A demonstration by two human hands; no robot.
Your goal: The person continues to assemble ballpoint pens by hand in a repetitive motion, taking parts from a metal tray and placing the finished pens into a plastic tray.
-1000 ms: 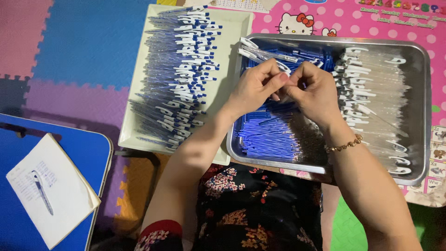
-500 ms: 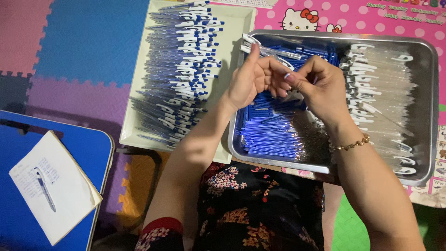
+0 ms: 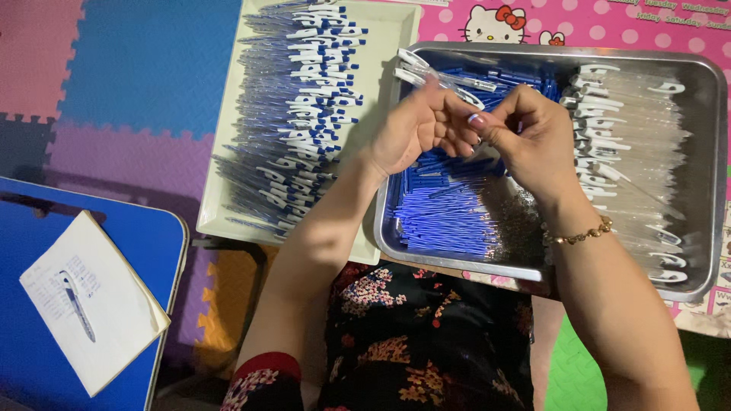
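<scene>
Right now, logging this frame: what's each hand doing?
Left hand: fingers closed on a clear pen barrel.
Right hand: pinched shut; what it holds cannot be told.

Whatever the left hand (image 3: pixel 415 129) and right hand (image 3: pixel 533 137) pinch is hidden, perhaps a pen part.

Blue and clear pen parts against bright foam mats

The metal tray (image 3: pixel 708 175) is plain silver; inside it lie deep blue refills (image 3: pixel 445 217) on one side and clear barrels (image 3: pixel 636 164) with white clips on the other. The cream tray (image 3: pixel 392 46) carries finished pens (image 3: pixel 297 114), clear with blue and white ends. The floor mats (image 3: pixel 145 68) are interlocking squares of blue, pink, purple, orange and green, one pink with white dots and a cartoon cat. The folding table (image 3: pixel 145 236) is solid blue, its notepad (image 3: pixel 91 308) white. The dress (image 3: pixel 426 342) is black with red and yellow flowers; the bracelet (image 3: pixel 582 234) is gold.
</scene>
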